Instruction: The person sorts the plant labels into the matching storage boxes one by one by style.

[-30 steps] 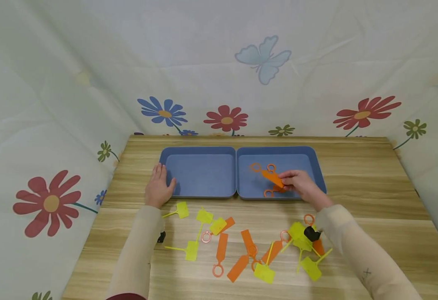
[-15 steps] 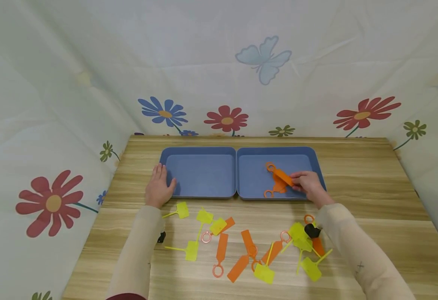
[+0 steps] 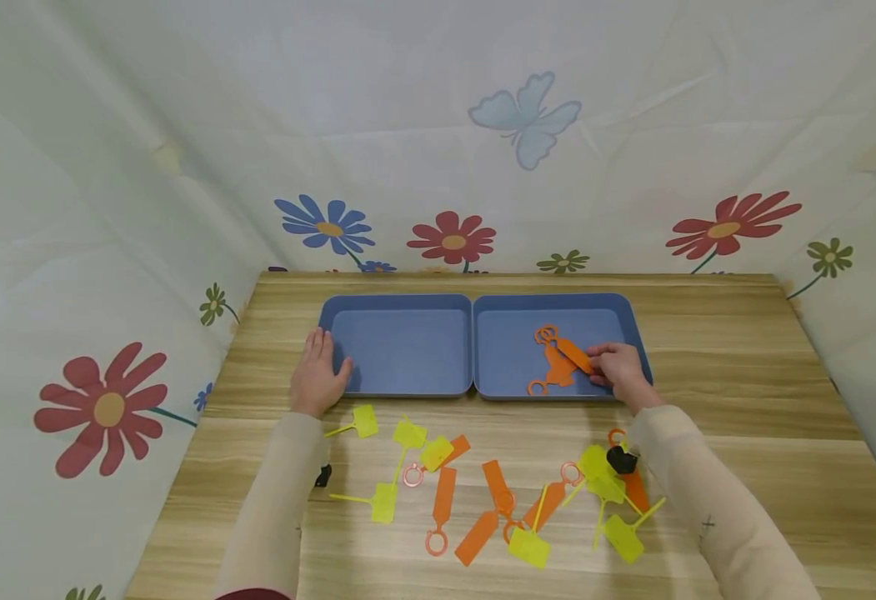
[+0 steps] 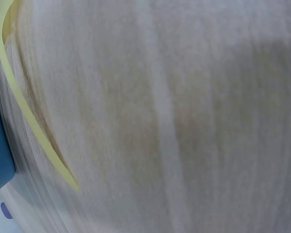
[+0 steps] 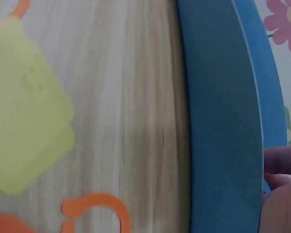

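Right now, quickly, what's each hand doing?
Left hand: open, resting at the left tray.
Right hand: holding an orange tag at the right tray.

Pinched in the right hand (image 3: 619, 368), a slim orange tag (image 3: 575, 356) points away leftward, ring end foremost. More orange tags (image 3: 557, 367) overlap left of that hand inside a blue tray (image 3: 501, 354); a matching tray (image 3: 407, 350) sits beside the left hand (image 3: 318, 380).

Orange tags (image 3: 575, 356), yellow tags (image 3: 383, 503), blue trays (image 3: 403, 350)

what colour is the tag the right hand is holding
Orange: the tag in the right hand shows best in the head view.
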Action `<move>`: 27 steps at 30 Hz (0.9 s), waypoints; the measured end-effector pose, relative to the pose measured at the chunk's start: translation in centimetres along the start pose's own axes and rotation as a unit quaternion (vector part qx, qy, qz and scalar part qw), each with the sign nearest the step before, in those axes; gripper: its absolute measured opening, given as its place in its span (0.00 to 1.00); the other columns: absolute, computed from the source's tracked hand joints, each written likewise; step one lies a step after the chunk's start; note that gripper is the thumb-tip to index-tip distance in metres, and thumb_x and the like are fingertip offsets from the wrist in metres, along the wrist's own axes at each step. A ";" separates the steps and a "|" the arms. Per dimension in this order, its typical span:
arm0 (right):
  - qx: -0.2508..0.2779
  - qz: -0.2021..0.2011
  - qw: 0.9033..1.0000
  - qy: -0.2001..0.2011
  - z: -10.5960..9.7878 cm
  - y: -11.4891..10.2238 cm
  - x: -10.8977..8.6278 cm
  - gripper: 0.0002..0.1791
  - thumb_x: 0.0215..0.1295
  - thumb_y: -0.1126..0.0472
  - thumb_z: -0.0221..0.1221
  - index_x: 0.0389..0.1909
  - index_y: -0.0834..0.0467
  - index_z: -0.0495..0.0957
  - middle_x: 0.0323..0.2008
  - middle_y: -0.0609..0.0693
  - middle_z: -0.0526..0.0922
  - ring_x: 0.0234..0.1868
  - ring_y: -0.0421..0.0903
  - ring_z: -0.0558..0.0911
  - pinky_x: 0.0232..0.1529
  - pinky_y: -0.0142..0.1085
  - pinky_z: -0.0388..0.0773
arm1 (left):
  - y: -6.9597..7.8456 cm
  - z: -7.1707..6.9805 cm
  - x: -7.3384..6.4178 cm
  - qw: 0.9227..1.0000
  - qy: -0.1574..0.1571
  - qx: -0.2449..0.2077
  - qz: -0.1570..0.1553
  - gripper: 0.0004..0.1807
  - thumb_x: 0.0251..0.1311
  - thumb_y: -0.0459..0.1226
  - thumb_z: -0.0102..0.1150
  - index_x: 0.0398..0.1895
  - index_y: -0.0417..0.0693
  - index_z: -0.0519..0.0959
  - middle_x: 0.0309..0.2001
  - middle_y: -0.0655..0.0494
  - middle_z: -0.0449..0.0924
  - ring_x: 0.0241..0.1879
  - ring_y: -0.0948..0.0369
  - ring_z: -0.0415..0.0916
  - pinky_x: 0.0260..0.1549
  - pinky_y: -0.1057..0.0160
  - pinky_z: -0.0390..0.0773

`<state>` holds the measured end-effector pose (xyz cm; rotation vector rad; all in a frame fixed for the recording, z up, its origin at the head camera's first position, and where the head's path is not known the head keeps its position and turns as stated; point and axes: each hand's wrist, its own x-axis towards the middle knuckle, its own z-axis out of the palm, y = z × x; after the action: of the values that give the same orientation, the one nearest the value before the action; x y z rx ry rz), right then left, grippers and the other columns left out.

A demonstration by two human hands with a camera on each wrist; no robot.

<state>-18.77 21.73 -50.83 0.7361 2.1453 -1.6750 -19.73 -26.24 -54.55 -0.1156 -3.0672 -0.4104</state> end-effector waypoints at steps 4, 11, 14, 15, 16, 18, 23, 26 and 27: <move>-0.049 -0.031 0.998 0.021 -0.1 0.4 0.3 0.15 0.57 0.72 0.47 0.47 0.68 0.70 0.38 0.57 0.72 0.19 0.37 0.74 0.22 0.29 0.77 | 0.1 -0.2 0.0 1.000 -0.002 0.002 -0.001 0.39 0.60 0.52 0.38 0.66 0.33 0.49 0.68 0.39 0.42 0.68 0.47 0.39 0.65 0.52 0.47; -0.162 -0.087 0.981 0.070 0.4 0.7 0.4 0.12 0.52 0.70 0.48 0.38 0.66 0.74 0.26 0.54 0.75 0.17 0.38 0.72 0.19 0.29 0.74 | 0.1 -0.3 0.0 1.000 -0.003 -0.002 -0.003 0.39 0.60 0.52 0.38 0.66 0.33 0.49 0.68 0.39 0.42 0.68 0.47 0.39 0.65 0.52 0.48; -0.186 -0.095 0.974 0.085 0.5 0.6 0.2 0.11 0.52 0.70 0.48 0.35 0.66 0.75 0.22 0.53 0.76 0.16 0.39 0.71 0.17 0.29 0.72 | 0.1 -0.3 0.0 1.000 -0.005 -0.002 -0.001 0.39 0.61 0.52 0.37 0.66 0.33 0.48 0.68 0.39 0.42 0.68 0.47 0.38 0.64 0.51 0.47; -0.195 -0.096 0.972 0.087 0.5 0.6 0.2 0.11 0.52 0.70 0.48 0.35 0.65 0.75 0.22 0.53 0.76 0.15 0.39 0.71 0.17 0.29 0.71 | 0.1 -0.3 0.0 1.000 -0.005 -0.003 -0.001 0.39 0.61 0.52 0.37 0.66 0.33 0.48 0.68 0.39 0.42 0.68 0.47 0.38 0.65 0.52 0.47; -0.200 -0.097 0.971 0.089 0.5 0.6 0.1 0.10 0.52 0.69 0.48 0.34 0.65 0.75 0.22 0.53 0.76 0.15 0.40 0.70 0.17 0.29 0.71 | 0.1 -0.3 0.0 1.000 -0.005 -0.003 -0.001 0.39 0.61 0.52 0.37 0.66 0.33 0.48 0.68 0.39 0.42 0.68 0.47 0.38 0.65 0.52 0.47; -0.209 -0.099 0.969 0.088 0.4 0.6 0.0 0.10 0.53 0.69 0.48 0.35 0.65 0.75 0.23 0.54 0.76 0.16 0.40 0.70 0.18 0.29 0.70 | 0.1 -0.3 0.0 1.000 -0.006 -0.004 0.000 0.39 0.61 0.53 0.36 0.66 0.33 0.48 0.68 0.39 0.42 0.68 0.47 0.38 0.65 0.51 0.47; -0.217 -0.107 0.967 0.076 0.1 0.5 -0.1 0.10 0.55 0.68 0.48 0.36 0.66 0.74 0.28 0.57 0.76 0.19 0.43 0.71 0.20 0.29 0.70 | 0.2 -0.3 -0.1 1.000 -0.008 -0.004 0.001 0.39 0.61 0.53 0.36 0.66 0.32 0.48 0.68 0.39 0.41 0.68 0.46 0.38 0.65 0.51 0.47; -0.206 -0.110 0.971 0.056 -0.2 0.5 -0.1 0.11 0.57 0.67 0.49 0.39 0.67 0.74 0.29 0.58 0.77 0.22 0.44 0.72 0.22 0.30 0.71 | 0.3 -0.4 -0.1 1.000 -0.006 -0.004 -0.001 0.39 0.60 0.52 0.38 0.66 0.33 0.48 0.68 0.39 0.42 0.68 0.47 0.38 0.65 0.52 0.47; -0.199 -0.112 0.972 0.046 -0.3 0.4 -0.1 0.12 0.57 0.67 0.49 0.40 0.68 0.74 0.30 0.59 0.77 0.23 0.44 0.73 0.23 0.31 0.72 | 0.3 -0.4 -0.1 1.000 -0.006 -0.005 -0.001 0.39 0.60 0.52 0.38 0.66 0.33 0.48 0.68 0.39 0.42 0.68 0.47 0.38 0.65 0.52 0.47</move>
<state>-18.50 22.09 -51.00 0.4764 2.6005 -1.2552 -19.58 -26.08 -54.12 -0.1163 -3.0784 -0.4271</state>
